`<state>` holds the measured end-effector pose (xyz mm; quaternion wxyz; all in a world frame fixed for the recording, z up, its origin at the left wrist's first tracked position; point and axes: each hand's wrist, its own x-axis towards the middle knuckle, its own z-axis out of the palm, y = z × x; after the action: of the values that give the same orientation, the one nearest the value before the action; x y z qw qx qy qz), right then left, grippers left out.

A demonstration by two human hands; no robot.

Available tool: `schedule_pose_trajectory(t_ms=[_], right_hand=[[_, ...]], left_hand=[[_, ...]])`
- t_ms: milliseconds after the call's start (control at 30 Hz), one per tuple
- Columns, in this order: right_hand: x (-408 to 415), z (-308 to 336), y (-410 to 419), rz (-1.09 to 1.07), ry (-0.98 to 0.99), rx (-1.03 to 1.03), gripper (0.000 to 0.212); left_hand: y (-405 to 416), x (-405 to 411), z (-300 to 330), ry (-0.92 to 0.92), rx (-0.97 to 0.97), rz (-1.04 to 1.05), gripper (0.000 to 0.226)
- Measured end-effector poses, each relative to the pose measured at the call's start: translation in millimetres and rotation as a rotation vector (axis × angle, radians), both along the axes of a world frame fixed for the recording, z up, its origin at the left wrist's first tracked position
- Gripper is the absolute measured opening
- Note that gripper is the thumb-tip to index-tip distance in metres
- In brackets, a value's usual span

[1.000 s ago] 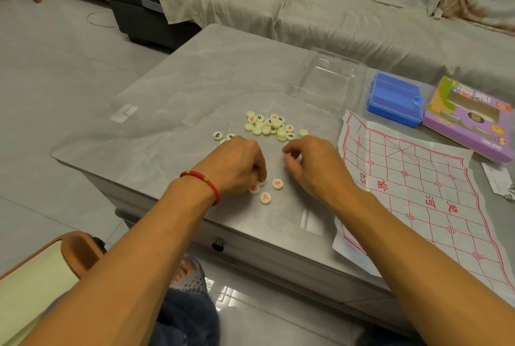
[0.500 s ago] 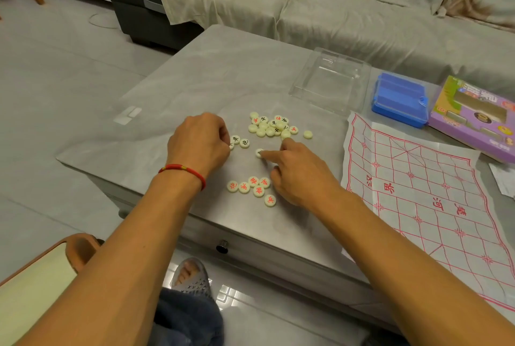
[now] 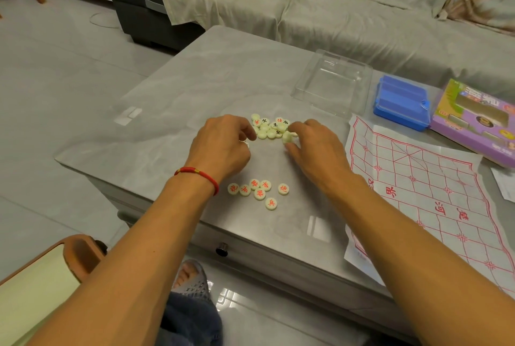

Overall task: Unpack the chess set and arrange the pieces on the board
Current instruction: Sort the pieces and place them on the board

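1. Presently, the grey marble-look coffee table [image 3: 178, 89] is carrying everything; the sorting is happening on its near half, apparently because that bare patch lies within easy reach.
2. The white paper board with red grid lines [image 3: 434, 192] is lying flat at the table's right edge, creased and slightly overhanging. No piece is sitting on it yet, so arranging appears not to have begun.
3. The purple cardboard game box [image 3: 473, 125] is resting at the far right; its contents cannot be told.
4. The clear plastic lid [image 3: 333, 82] is lying beyond the pieces, showing nothing inside.
5. The blue plastic tray [image 3: 401, 101] is sitting between lid and box, seemingly upside down, holding nothing visible.
6. The left hand [image 3: 220, 147] is hovering knuckles-up beside the heap, fingers curled loosely inward; whether it is holding anything cannot be told.
7. The right hand [image 3: 312, 147] is pinching one cream disc at the heap's right edge between thumb and fingertips, probably to read its face.
8. The mixed heap of cream round pieces [image 3: 269, 128] is lying between the hands, some blank side up, some showing red or black characters.
9. The near cluster of seven red-marked pieces [image 3: 259, 191] is sitting face-up well apart from the heap, suggesting sorting by colour.
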<state>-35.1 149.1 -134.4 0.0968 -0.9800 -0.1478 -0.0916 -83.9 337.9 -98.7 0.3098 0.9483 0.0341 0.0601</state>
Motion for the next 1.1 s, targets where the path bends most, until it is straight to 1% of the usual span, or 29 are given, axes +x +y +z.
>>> schedule_pose_trajectory(t_ms=[133,200,267,300,333,367,433,467,533,600,667,733,767,800,833,900,933,1033,1100], right_hand=[[8.3,-4.3,6.7,0.082,-0.059,-0.123,0.016],[10.8,-6.5,5.7,0.105,-0.085,-0.123,0.012],[12.6,-6.2,2.2,0.122,-0.069,-0.068,0.013],[11.4,-4.5,0.5,0.108,-0.050,0.016,0.014],[8.8,-0.1,-0.2,0.070,-0.012,0.154,0.015],[5.0,5.7,-0.4,0.013,0.053,0.335,0.015],[-4.1,15.9,0.8,-0.093,0.266,0.694,0.015],[-9.4,20.0,1.1,-0.120,0.369,0.816,0.014],[-18.6,27.5,1.2,-0.123,0.492,0.940,0.014],[-24.8,33.6,2.3,-0.085,0.544,0.979,0.013],[-28.2,37.1,3.8,-0.043,0.575,0.962,0.013],[-29.4,38.5,4.0,-0.023,0.612,0.942,0.015],[-28.3,38.3,3.9,-0.031,0.606,0.920,0.016],[-26.1,37.8,3.1,-0.053,0.559,0.864,0.018],[-22.5,36.3,1.8,-0.081,0.470,0.769,0.018],[-13.3,32.1,-2.1,-0.108,0.279,0.517,0.017],[-9.2,29.4,-3.6,-0.103,0.227,0.392,0.019],[-1.9,15.9,-5.1,-0.052,0.200,0.123,0.028],[-1.4,6.4,-3.5,-0.029,0.178,0.027,0.035]], left_hand=[[-1.3,-0.1,-1.0,0.016,-0.003,0.002,0.043],[-1.1,0.5,-0.2,0.008,-0.005,-0.006,0.043],[-0.9,0.7,-0.1,-0.002,-0.003,-0.012,0.044],[-0.7,1.0,-0.9,-0.005,-0.004,-0.018,0.044],[-0.8,1.2,-1.8,-0.010,-0.009,-0.025,0.045],[-0.9,1.6,-2.7,-0.014,-0.017,-0.033,0.045],[-1.4,2.0,-3.7,-0.028,-0.028,-0.054,0.046],[-2.0,1.8,-3.6,-0.041,-0.033,-0.068,0.045],[-4.5,1.1,-2.8,-0.075,-0.053,-0.111,0.039],[-8.4,-0.6,-2.4,-0.103,-0.056,-0.181,0.033],[-12.5,-1.8,-2.4,-0.136,-0.016,-0.242,0.031],[-13.7,-1.5,-1.3,-0.169,0.032,-0.257,0.028],[-12.2,-1.0,-0.4,-0.169,0.054,-0.251,0.028],[-9.1,0.1,-0.3,-0.152,0.078,-0.242,0.028],[-4.6,1.5,-1.0,-0.116,0.106,-0.239,0.029],[4.6,4.4,-4.3,-0.004,0.184,-0.253,0.030],[7.9,4.9,-6.1,0.051,0.226,-0.268,0.031],[11.5,5.2,-7.4,0.135,0.274,-0.304,0.032],[11.9,4.8,-7.5,0.160,0.273,-0.328,0.033]])
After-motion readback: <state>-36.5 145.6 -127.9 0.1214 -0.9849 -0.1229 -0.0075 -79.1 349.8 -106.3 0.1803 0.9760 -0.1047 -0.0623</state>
